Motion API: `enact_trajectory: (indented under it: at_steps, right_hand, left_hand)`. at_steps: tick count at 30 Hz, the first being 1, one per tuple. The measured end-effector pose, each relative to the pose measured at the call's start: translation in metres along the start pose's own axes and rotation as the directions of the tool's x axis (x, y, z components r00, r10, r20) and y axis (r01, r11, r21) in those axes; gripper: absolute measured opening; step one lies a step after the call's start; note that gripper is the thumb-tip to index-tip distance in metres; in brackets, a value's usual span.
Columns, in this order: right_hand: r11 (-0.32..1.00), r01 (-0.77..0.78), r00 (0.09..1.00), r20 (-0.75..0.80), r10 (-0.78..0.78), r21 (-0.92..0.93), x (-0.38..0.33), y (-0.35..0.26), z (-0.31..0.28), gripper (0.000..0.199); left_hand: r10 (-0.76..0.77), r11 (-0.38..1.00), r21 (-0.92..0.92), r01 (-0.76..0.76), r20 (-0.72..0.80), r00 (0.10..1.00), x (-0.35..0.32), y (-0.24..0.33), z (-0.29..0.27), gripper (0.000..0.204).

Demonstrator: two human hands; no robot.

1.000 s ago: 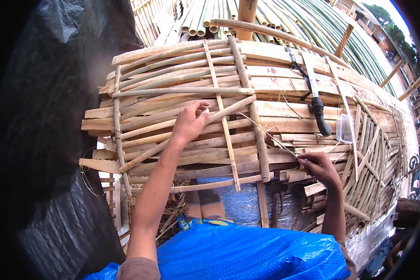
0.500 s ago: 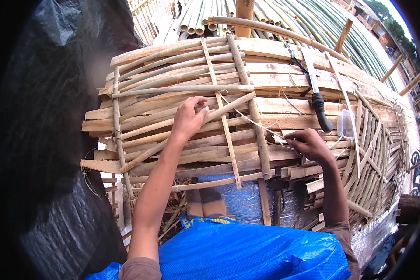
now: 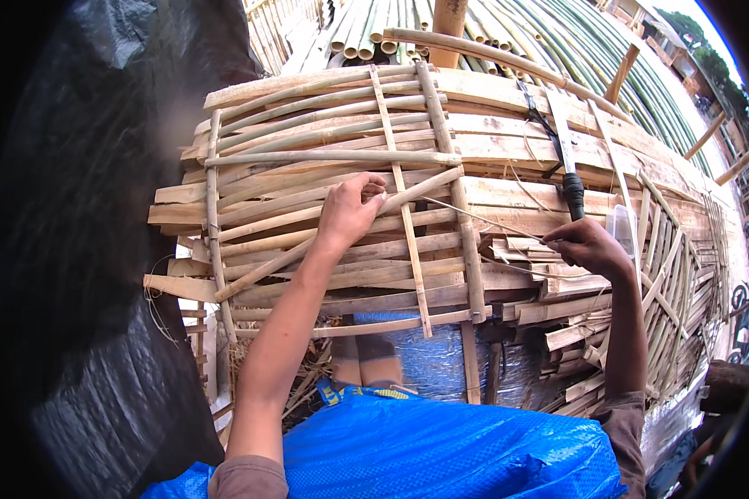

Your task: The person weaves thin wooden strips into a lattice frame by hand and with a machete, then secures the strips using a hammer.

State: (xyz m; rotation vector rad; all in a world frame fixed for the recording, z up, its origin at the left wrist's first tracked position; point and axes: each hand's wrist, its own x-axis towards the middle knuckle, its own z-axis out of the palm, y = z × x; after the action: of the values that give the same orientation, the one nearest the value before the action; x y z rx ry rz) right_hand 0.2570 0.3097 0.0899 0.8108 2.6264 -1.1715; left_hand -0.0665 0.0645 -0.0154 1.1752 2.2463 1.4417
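Note:
A lattice panel of bamboo sticks (image 3: 300, 155) lies in front of me. My left hand (image 3: 351, 212) rests on it with its fingers curled in, beside the crossing of a diagonal bamboo stick (image 3: 424, 186) and a thin upright slat (image 3: 409, 241). What those fingers hold, if anything, is hidden. Off to the right, my right hand (image 3: 589, 246) pinches a thin pale binding strip (image 3: 495, 224). That strip runs nearly straight from the crossing to my right fingertips. Another loose length curves below it.
Sawn timber planks (image 3: 508, 150) lie beneath the panel. A black-handled machete (image 3: 572, 195) and a clear plastic container (image 3: 620, 226) are beyond my right hand. A second lattice (image 3: 670, 274) sits at right, black plastic sheeting (image 3: 108, 274) hangs at left, and bamboo poles (image 3: 541, 50) lie behind.
My right hand has moved right and slightly up, drawing the strip farther out from the crossing. My left hand stays at the crossing, its fingers a little nearer to it.

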Motion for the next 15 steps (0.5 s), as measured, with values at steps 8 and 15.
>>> enact_trajectory:
  at_steps: [8, 15]
  right_hand:
    - [0.999, -0.026, 0.999, -0.017, 0.027, 0.048, -0.002, 0.004, -0.001, 0.025]
    - [0.999, 0.014, 1.000, 0.011, -0.015, 0.032, 0.003, -0.012, 0.002, 0.025]
  left_hand:
    - [0.024, 1.000, 0.009, -0.024, 0.011, 1.000, -0.003, -0.001, -0.002, 0.022]
    - [-0.010, 0.999, 0.034, 0.009, 0.051, 0.999, -0.004, 0.000, -0.002, 0.022]
